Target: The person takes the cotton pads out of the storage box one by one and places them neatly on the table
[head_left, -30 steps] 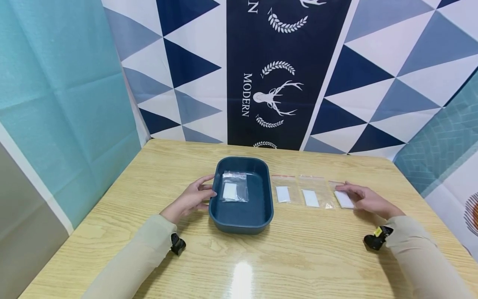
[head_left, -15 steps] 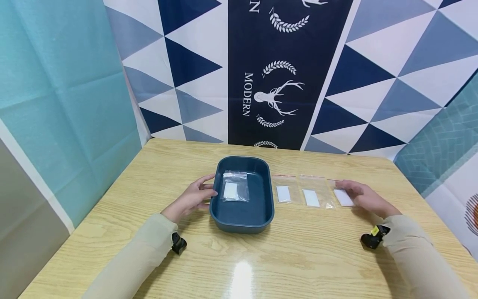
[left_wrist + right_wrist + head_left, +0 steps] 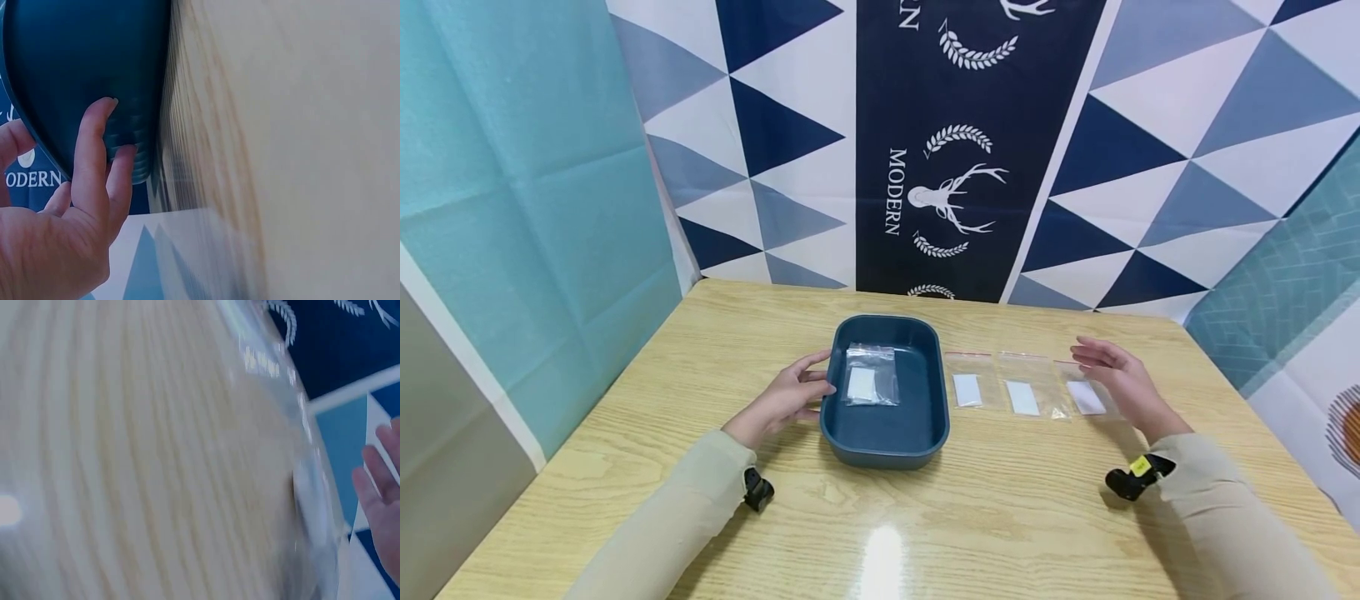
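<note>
A dark blue rectangular bin (image 3: 889,457) sits mid-table, with clear zip bags (image 3: 872,375) holding white contents lying inside on its left. My left hand (image 3: 786,400) rests against the bin's left side; in the left wrist view its relaxed fingers (image 3: 90,150) touch the outer wall. Three more clear zip bags lie in a row right of the bin: a near one (image 3: 967,390), a middle one (image 3: 1023,397) and a far right one (image 3: 1086,397), each with a white piece inside. Above the far right bag hovers my right hand (image 3: 1120,379), fingers extended and holding nothing.
The wooden table (image 3: 760,533) ends at a patterned cloth backdrop (image 3: 790,125) close behind the bin. A teal curtain (image 3: 527,167) hangs along the left side. Each wrist carries a small black camera, such as the right one (image 3: 1131,482).
My right hand has left the far right bag and risen, its fingers straightening. That bag now lies in line with the other two. The left hand and bin have stayed put.
</note>
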A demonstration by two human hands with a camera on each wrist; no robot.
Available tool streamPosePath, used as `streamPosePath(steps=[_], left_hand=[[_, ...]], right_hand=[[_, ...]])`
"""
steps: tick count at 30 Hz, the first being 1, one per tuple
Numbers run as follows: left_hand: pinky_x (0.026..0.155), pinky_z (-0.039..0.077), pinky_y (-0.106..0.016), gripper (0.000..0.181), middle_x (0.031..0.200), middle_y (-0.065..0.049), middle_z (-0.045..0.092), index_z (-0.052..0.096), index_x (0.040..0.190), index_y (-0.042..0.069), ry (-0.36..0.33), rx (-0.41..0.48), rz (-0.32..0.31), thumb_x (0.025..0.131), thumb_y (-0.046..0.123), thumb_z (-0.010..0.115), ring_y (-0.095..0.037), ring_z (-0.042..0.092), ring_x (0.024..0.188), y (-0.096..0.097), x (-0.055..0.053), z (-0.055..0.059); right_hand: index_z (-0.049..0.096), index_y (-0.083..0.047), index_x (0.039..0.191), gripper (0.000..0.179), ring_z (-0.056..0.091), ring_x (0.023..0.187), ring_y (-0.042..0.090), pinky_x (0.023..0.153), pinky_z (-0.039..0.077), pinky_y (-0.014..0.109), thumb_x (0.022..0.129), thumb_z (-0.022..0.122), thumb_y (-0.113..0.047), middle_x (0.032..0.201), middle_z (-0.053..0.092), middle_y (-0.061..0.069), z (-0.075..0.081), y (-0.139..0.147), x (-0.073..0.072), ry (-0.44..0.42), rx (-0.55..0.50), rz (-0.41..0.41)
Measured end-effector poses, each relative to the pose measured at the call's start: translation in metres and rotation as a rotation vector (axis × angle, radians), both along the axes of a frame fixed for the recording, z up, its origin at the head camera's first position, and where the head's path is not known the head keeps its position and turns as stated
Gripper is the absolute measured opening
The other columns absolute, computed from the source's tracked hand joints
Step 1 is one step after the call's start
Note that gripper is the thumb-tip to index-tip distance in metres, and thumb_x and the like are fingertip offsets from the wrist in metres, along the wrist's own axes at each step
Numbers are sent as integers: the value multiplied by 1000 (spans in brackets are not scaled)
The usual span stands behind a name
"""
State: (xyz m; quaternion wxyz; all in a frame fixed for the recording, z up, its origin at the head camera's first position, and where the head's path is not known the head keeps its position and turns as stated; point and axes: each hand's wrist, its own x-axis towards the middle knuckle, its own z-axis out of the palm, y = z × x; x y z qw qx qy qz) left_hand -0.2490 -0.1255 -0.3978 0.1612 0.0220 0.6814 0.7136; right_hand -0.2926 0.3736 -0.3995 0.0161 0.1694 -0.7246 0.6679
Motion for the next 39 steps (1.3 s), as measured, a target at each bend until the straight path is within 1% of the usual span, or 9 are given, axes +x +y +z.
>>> streamPosePath(steps=[3, 7, 11, 18, 22, 28, 31, 35, 39], left_hand=[[71, 55, -42, 65, 136, -21, 42, 32, 145, 19, 2, -4, 2, 88, -2, 55, -32, 58, 105, 0, 0, 0], [72, 54, -43, 65, 136, -21, 42, 32, 145, 19, 0, -2, 9, 88, -3, 55, -34, 57, 107, 0, 0, 1], [72, 54, -43, 65, 136, -21, 42, 33, 145, 19, -5, 2, 13, 89, -3, 55, -35, 55, 110, 0, 0, 1], [72, 54, -43, 65, 137, -21, 42, 32, 145, 19, -1, -11, 10, 88, -2, 55, -34, 56, 108, 0, 1, 1], [72, 54, -44, 66, 136, -20, 42, 32, 145, 19, 3, -18, 6, 88, -2, 56, -34, 57, 106, 0, 1, 1], [72, 54, -44, 65, 136, -20, 43, 33, 145, 19, 1, -21, 11, 88, -2, 56, -33, 57, 106, 0, 1, 2], [72, 54, -44, 65, 136, -20, 44, 33, 145, 20, -1, -22, 17, 87, -2, 56, -33, 57, 107, 0, 1, 2], [72, 54, -44, 65, 136, -19, 44, 34, 144, 20, -2, -27, 22, 87, -2, 57, -33, 57, 107, 0, 1, 3], [72, 54, -44, 65, 136, -20, 43, 34, 144, 20, -2, -29, 18, 87, -1, 56, -34, 57, 108, 0, 1, 3]], right_hand=[[58, -16, 117, 38, 59, 101, 4, 83, 47, 16, 91, 48, 10, 109, 63, -5, 4, -13, 1, -13, -59, -23], [60, -15, 114, 39, 60, 99, 7, 83, 48, 18, 91, 46, 13, 106, 65, -2, 8, -31, 2, -6, -136, -2], [60, -13, 113, 38, 61, 97, 7, 82, 48, 19, 90, 46, 14, 104, 65, -1, 12, -50, 3, -15, -141, 7], [60, -16, 108, 27, 62, 93, 6, 82, 49, 20, 91, 54, 4, 99, 65, -3, 24, -84, 7, -99, -93, -31], [59, -14, 110, 22, 61, 94, 7, 84, 49, 23, 93, 54, -1, 99, 65, -3, 31, -98, 8, -138, -60, -39], [59, -17, 110, 21, 61, 94, 7, 84, 49, 23, 92, 56, -5, 98, 64, -6, 39, -120, 7, -129, 8, -32], [59, -13, 114, 23, 60, 95, 7, 85, 48, 24, 91, 59, -7, 100, 63, -5, 43, -131, 7, -120, 53, -29], [52, 0, 125, 40, 59, 96, 6, 88, 47, 27, 90, 62, -16, 111, 60, 7, 47, -146, 5, -135, 141, -40], [48, 4, 129, 49, 58, 97, 7, 95, 43, 37, 89, 64, -18, 122, 53, 21, 51, -161, 4, -138, 192, -46]])
